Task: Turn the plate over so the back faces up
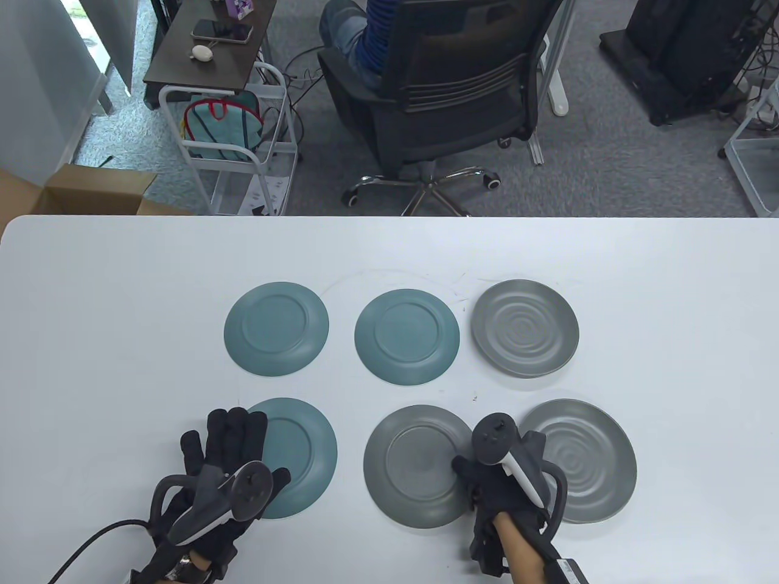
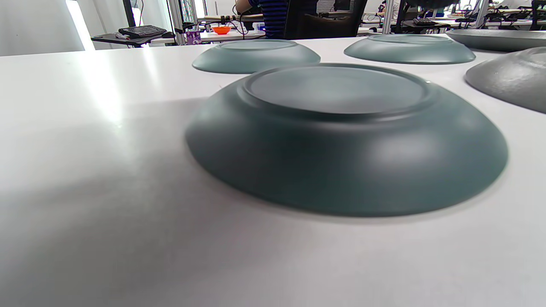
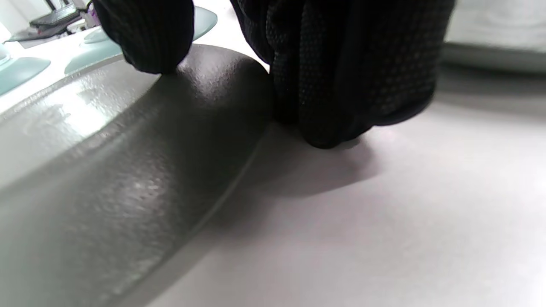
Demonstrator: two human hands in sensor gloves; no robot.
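Six plates lie on the white table (image 1: 122,304). The front middle grey plate (image 1: 408,468) lies back up. My right hand (image 1: 481,468) holds its right rim: in the right wrist view the thumb (image 3: 145,38) presses on the plate's sloped side (image 3: 128,170) and the fingers (image 3: 349,76) curl down at the rim onto the table. The front right grey plate (image 1: 590,462) lies face up, showing ripples. My left hand (image 1: 255,444) is flat with fingers spread at the left edge of the front teal plate (image 1: 304,456), which lies back up (image 2: 341,140).
In the back row, two teal plates (image 1: 276,328) (image 1: 406,336) lie back up and a grey rippled plate (image 1: 524,327) lies face up. An office chair (image 1: 438,91) and a cart (image 1: 237,140) stand beyond the table's far edge.
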